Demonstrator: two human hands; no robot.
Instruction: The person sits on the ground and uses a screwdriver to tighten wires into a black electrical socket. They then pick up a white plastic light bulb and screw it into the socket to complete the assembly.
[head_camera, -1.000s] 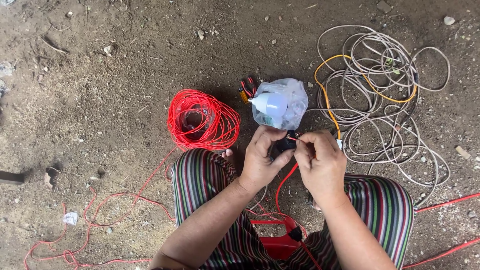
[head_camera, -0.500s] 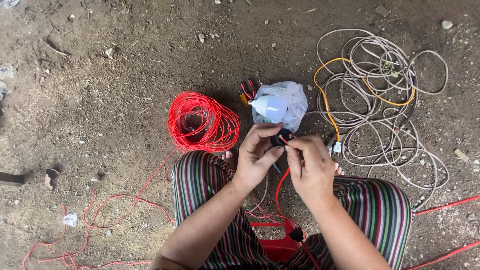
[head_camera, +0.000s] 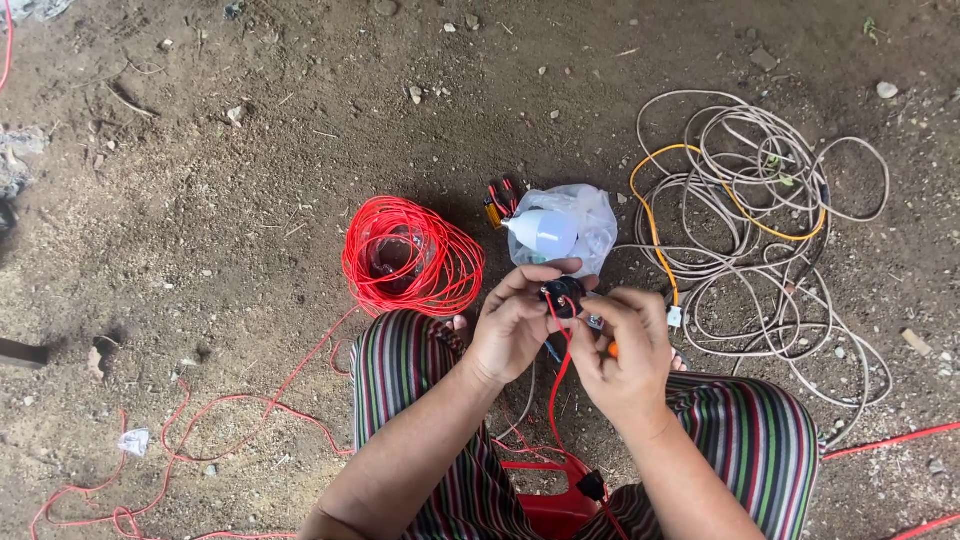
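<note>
Pinching a small black fitting (head_camera: 563, 296), probably a lamp holder, above the knees between left hand (head_camera: 515, 325) and right hand (head_camera: 625, 350), both closed on it; light, rigid, best gripped by its body, red wire (head_camera: 556, 385) dangling limp.

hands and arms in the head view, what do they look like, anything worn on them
Both forearms are bare, with no sleeves in view. The left hand and right hand wear no gloves, and no rings, watch or bracelets show on the fingers or wrists.

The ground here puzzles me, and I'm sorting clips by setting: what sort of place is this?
Probably an outdoor yard or unfinished worksite: bare dirt ground strewn with pebbles, a red wire coil and tangled beige cable lying straight on the soil.
</note>
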